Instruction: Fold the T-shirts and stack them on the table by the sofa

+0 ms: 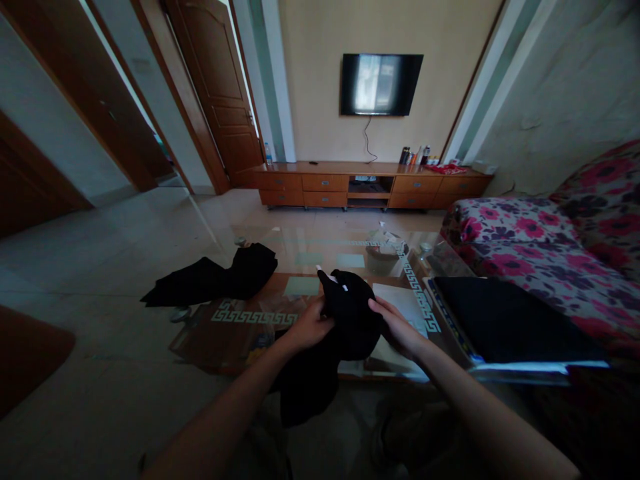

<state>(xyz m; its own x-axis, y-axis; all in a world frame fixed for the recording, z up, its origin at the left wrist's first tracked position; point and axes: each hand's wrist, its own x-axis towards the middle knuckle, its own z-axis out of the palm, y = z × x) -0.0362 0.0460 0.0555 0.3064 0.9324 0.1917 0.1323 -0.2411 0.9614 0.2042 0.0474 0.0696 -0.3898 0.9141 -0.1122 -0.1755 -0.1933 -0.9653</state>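
- The fingers of the left hand (309, 327) are curled shut on the left edge of a black, soft cloth garment (345, 313), pinching a fold of it.
- The fingers of the right hand (397, 328) are closed on the garment's right side, thumb on top, so both hands hold it bunched up between them.
- The garment sits raised just above the near edge of the glass-topped bench (300, 257); its loose lower part hangs down below the fingers toward the person's lap. A small white tag (331, 277) shows on its upper part.
- Just beyond the right fingers lies a white sheet of paper (400, 300) on the bench.
- To the right of the right hand, near it, a flat black folded cloth (505, 319) rests on a white-edged board (525, 367).
- Left of the left fingers and well apart, a second black crumpled garment (215, 279) lies draped over the bench's far left corner.
- Beyond the fingers, further out on the bench, stands a clear glass bowl (383, 257).
- Far right: a pink floral sofa (540, 247).
- Far beyond: a low wooden cabinet (370, 183) under a wall-mounted television (381, 85).
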